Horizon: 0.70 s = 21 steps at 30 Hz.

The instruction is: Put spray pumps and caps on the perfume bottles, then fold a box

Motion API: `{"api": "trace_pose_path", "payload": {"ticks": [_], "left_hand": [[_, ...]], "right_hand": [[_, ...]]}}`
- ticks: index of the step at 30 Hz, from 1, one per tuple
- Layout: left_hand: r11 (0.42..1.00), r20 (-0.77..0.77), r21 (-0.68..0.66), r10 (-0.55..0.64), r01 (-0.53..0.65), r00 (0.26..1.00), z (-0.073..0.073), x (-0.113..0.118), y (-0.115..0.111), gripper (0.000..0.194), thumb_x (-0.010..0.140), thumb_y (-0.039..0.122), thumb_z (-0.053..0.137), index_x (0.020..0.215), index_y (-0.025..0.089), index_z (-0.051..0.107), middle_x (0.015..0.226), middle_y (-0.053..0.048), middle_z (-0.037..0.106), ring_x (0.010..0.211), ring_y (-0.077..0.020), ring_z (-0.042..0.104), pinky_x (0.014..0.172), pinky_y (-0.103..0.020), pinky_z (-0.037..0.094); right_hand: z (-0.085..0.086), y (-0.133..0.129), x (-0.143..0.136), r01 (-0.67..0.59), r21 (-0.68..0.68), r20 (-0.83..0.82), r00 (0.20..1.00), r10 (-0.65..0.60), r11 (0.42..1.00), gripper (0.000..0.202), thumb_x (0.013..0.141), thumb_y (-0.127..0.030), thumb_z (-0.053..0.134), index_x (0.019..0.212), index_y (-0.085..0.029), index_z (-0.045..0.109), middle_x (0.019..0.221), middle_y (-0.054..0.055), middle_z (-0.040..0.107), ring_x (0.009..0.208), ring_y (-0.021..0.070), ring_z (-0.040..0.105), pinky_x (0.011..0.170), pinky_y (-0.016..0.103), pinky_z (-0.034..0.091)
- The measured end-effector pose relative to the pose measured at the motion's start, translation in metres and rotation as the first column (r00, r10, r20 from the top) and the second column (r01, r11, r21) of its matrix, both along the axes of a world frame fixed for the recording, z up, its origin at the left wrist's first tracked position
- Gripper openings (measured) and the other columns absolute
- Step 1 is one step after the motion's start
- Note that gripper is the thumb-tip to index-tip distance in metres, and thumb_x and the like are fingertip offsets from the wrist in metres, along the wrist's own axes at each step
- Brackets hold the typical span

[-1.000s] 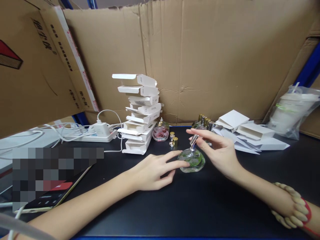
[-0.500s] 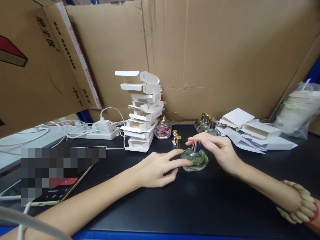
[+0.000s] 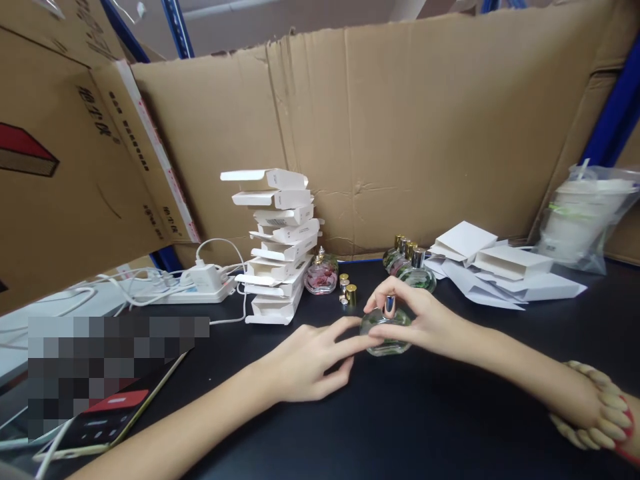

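Observation:
A clear glass perfume bottle (image 3: 393, 348) with green inside and a shiny silver cap (image 3: 389, 307) stands upright on the black table in front of me. My left hand (image 3: 320, 357) holds its left side, fingertips against the glass. From the right, my right hand (image 3: 420, 313) grips it, thumb across the front and fingers arched over behind the cap. Its fingers hide part of the glass. Just behind are several loose gold and silver caps (image 3: 351, 295). An uncapped perfume bottle with pink inside (image 3: 321, 277) is farther back.
A tall stack of white boxes (image 3: 277, 250) stands back left. Capped bottles (image 3: 417, 275) line up back right beside white cartons (image 3: 510, 267) and a bagged cup (image 3: 575, 213). A phone (image 3: 120, 407), cables and a power strip (image 3: 200, 291) lie left. Cardboard walls (image 3: 425, 133) enclose the table.
My right hand has come down from over the cap to grip the bottle's glass, thumb in front. My left hand stays at the bottle's left side. The camera view has tilted up.

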<state>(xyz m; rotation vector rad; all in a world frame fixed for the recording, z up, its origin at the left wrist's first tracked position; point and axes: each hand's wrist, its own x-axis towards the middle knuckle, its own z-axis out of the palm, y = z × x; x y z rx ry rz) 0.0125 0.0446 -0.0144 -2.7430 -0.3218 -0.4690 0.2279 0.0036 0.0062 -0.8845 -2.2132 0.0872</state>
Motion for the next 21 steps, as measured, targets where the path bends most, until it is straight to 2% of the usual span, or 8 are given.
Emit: {"api": "trace_pose_path", "payload": {"ticks": [2,4,6,10,14,18,21], "left_hand": [[1.0,-0.004,-0.007,0.0,0.0,1.0,0.0,0.0,0.0,0.041,0.086,0.02,0.037,0.126,0.028,0.034,0.122,-0.003,0.047,0.069,-0.0091,0.059,0.06,-0.021,0.049],[1.0,-0.004,-0.026,-0.006,0.006,1.0,0.001,0.001,0.0,0.039,0.086,0.02,0.037,0.124,0.027,0.037,0.119,-0.002,0.05,0.07,-0.0086,0.059,0.062,-0.02,0.048],[0.999,0.004,-0.044,-0.014,0.014,1.0,0.001,0.001,0.0,0.035,0.086,0.018,0.036,0.12,0.025,0.041,0.113,-0.001,0.053,0.07,-0.008,0.059,0.062,-0.019,0.047],[0.998,0.015,-0.056,-0.016,0.016,1.0,0.0,0.001,0.0,0.029,0.086,0.019,0.036,0.113,0.023,0.045,0.106,-0.001,0.055,0.072,-0.0084,0.059,0.062,-0.018,0.045],[0.998,0.021,-0.06,-0.026,0.027,0.999,0.0,0.002,0.001,0.024,0.086,0.019,0.035,0.106,0.021,0.047,0.104,-0.001,0.055,0.07,-0.0078,0.058,0.059,-0.018,0.043],[0.997,0.018,-0.061,-0.039,0.04,0.999,0.001,0.002,0.0,0.022,0.087,0.018,0.034,0.103,0.021,0.048,0.102,-0.001,0.055,0.07,-0.0081,0.058,0.059,-0.018,0.042],[0.998,0.004,-0.062,-0.031,0.031,1.0,0.001,0.001,0.0,0.021,0.087,0.019,0.034,0.103,0.021,0.048,0.102,-0.001,0.054,0.071,-0.0082,0.059,0.059,-0.018,0.042]], "right_hand": [[0.014,-0.004,0.008,0.022,-0.091,0.126,0.992,-0.01,0.996,0.021,0.08,-0.034,0.058,0.093,-0.02,0.049,0.09,0.002,0.058,0.079,0.0132,0.055,0.069,0.026,0.045],[0.024,-0.007,0.018,0.09,-0.113,0.218,0.974,-0.063,0.99,0.02,0.081,-0.034,0.056,0.095,-0.021,0.052,0.092,0.002,0.06,0.077,0.0142,0.056,0.067,0.026,0.045],[0.028,-0.007,0.03,0.146,-0.065,0.259,0.958,-0.125,0.987,0.02,0.081,-0.035,0.056,0.096,-0.022,0.054,0.093,0.002,0.061,0.078,0.0151,0.057,0.068,0.027,0.046],[0.025,0.001,0.052,0.248,0.129,0.286,0.918,-0.276,0.96,0.023,0.083,-0.038,0.052,0.1,-0.023,0.054,0.1,0.005,0.06,0.086,0.019,0.058,0.073,0.031,0.046],[0.024,0.007,0.061,0.354,0.309,0.38,0.805,-0.456,0.883,0.019,0.084,-0.037,0.05,0.093,-0.022,0.057,0.095,0.007,0.06,0.082,0.021,0.059,0.068,0.034,0.047],[0.024,0.009,0.061,0.379,0.553,0.375,0.681,-0.628,0.742,0.017,0.082,-0.035,0.052,0.081,-0.021,0.061,0.098,0.01,0.058,0.087,0.0243,0.056,0.069,0.037,0.046],[0.024,0.009,0.061,0.372,0.648,0.353,0.627,-0.694,0.665,0.018,0.082,-0.036,0.051,0.077,-0.022,0.061,0.105,0.011,0.056,0.092,0.0265,0.054,0.07,0.039,0.045]]}}
